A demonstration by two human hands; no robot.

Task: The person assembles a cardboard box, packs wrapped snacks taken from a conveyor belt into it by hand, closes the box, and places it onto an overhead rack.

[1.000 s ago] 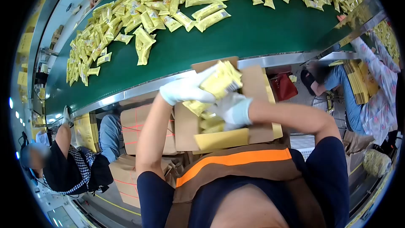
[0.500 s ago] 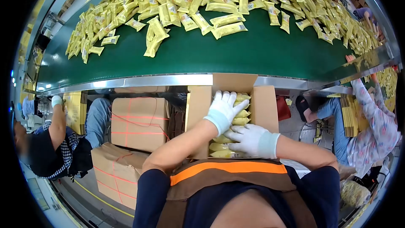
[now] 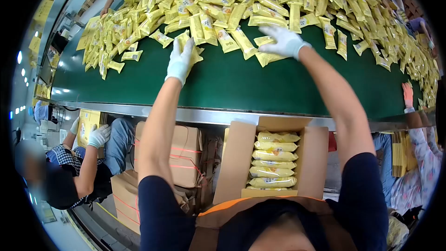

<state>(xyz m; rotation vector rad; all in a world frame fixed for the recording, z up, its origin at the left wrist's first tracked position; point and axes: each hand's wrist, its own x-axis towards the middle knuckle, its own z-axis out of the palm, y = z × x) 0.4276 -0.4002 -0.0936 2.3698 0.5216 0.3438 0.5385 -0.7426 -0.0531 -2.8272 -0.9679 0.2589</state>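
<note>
Head view: yellow packets (image 3: 226, 40), their small print too fine to read, lie on the green surface (image 3: 241, 86) and in the open carton (image 3: 236, 162). Left hand (image 3: 179, 62) covers one, grip unclear; right hand (image 3: 284, 42) spreads wide over others.

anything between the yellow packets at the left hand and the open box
The metal edge of the green belt and the open box's far flap lie between the box and the yellow packets at the left hand; nothing else visible is in the way.
</note>
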